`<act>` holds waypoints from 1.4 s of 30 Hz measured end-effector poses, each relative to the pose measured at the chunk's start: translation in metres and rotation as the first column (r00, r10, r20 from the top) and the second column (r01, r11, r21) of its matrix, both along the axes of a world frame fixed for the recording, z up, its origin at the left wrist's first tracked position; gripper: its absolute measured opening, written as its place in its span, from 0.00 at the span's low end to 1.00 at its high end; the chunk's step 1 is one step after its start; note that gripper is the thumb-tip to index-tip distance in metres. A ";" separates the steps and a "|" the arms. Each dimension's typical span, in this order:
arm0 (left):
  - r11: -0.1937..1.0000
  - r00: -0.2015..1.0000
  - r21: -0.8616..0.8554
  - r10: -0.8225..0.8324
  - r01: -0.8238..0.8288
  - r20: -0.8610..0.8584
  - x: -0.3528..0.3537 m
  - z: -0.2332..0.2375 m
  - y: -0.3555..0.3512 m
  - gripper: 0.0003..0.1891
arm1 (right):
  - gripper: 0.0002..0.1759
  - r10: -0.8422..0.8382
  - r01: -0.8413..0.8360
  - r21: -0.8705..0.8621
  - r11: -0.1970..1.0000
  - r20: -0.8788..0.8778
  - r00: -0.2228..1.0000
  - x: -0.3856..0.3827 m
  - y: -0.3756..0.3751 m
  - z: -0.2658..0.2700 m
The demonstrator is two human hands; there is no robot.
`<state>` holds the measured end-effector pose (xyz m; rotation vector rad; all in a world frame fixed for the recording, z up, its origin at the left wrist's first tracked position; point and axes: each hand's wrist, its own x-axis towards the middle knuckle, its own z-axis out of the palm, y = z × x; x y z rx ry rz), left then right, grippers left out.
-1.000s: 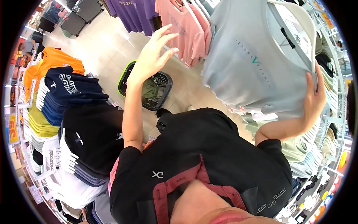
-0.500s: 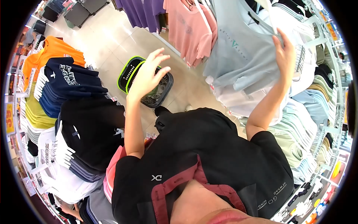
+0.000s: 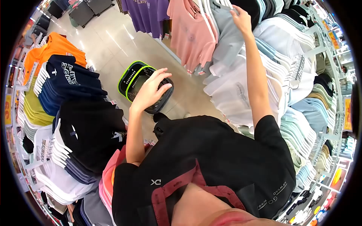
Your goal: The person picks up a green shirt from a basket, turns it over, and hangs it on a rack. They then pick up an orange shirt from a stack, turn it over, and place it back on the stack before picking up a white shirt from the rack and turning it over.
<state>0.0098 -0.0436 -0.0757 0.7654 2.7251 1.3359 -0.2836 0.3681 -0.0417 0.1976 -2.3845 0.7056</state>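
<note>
My right hand (image 3: 241, 19) is at the shoulder of a grey T-shirt (image 3: 226, 32) on a hanger. Its fingers are closed at the shirt's upper edge, by the hanger end. The shirt hangs beside a pink T-shirt (image 3: 191, 34) on the rail, its lower part narrowed between the neighbouring garments. My left hand (image 3: 151, 90) is in the air, fingers loosely bent and apart, holding nothing. Below it a black shopping basket (image 3: 160, 103) with a bright green rim stands on the floor, partly hidden by the hand.
White T-shirts (image 3: 235, 88) on hangers line the right-hand rack, with pale green shirts (image 3: 298, 132) nearer me. On the left hang black T-shirts (image 3: 88, 132), navy shirts (image 3: 73, 81) and an orange shirt (image 3: 56, 49). Tiled floor (image 3: 113, 41) runs between racks; dark suitcases (image 3: 85, 14) stand farther off.
My right hand has moved up and left with the grey T-shirt, from spread in front of the white shirts to beside the pink one. My left hand has lowered slightly, fingers more bent.
</note>
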 end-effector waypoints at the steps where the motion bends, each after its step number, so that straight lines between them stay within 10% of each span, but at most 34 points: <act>1: 1.000 1.000 0.010 0.012 -0.012 0.000 0.002 -0.003 -0.002 0.19 | 0.22 -0.005 0.005 0.025 1.000 0.008 1.000 -0.011 -0.002 -0.014; 15: 0.991 0.976 -0.040 0.131 -0.126 0.176 0.036 -0.070 -0.053 0.21 | 0.28 0.007 -0.016 0.086 0.996 0.104 0.995 -0.033 -0.027 -0.087; 19: 0.982 0.940 -0.027 0.186 -0.186 0.288 0.038 -0.113 -0.064 0.21 | 0.29 0.091 -0.125 -0.234 0.964 -0.153 0.984 -0.031 -0.024 -0.113; 28: 0.978 0.810 -0.058 0.200 -0.202 0.551 0.046 -0.198 -0.112 0.23 | 0.22 0.018 -0.085 -0.247 0.965 -0.260 0.965 0.068 -0.141 -0.089; 42: 0.958 0.792 -0.015 0.244 -0.285 0.560 -0.040 -0.227 -0.257 0.23 | 0.20 0.356 -0.304 -0.198 0.932 0.333 0.873 0.039 -0.331 -0.203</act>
